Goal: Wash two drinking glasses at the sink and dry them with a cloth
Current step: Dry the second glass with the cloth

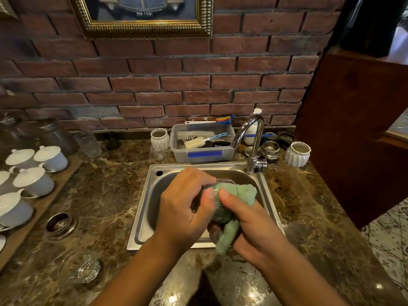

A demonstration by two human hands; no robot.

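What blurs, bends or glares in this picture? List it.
Head view: wide-angle distortion bows the brick wall courses; bright glare spots dot the counter near the bottom edge; the counter glass at lower left is smeared; the held glass in the left hand barely shows against the green cloth.

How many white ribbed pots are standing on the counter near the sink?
2. One white ribbed pot stands left of the plastic tub; the other stands right of the faucet. More could be hidden behind the tub.

Mint green cloth (245,194), brown veiny marble bench (103,186), red brick wall (176,85), white cups (33,180), gold frame (143,29), blue tape (204,154) on greyish tub (181,156).
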